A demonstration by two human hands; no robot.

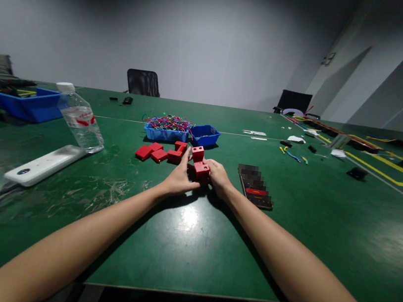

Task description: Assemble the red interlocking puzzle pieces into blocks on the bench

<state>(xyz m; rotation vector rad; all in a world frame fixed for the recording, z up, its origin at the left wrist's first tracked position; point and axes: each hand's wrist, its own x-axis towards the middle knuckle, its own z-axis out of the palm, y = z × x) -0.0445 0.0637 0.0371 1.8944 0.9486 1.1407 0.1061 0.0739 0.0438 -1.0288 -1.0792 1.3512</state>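
Observation:
A red stepped block piece [201, 167] with small dark holes in its faces is held just above the table, between my two hands. My right hand [219, 177] closes on its right side, the fingertips partly hidden behind it. My left hand [179, 179] wraps round the left side, thumb low and fingers up along the edge. Just beyond my left hand lie more red blocks: flat square ones [144, 152] at the left and a notched one [177, 152] nearer the hand.
Behind the blocks stand a blue bin full of coloured wires [166, 135] and a smaller blue bin [209, 137]. A phone [256, 188] lies at right. At left are a tilted water bottle [81, 121], a white power strip [47, 164] and another blue bin [31, 106]. Wire scraps [293, 155] lie far right.

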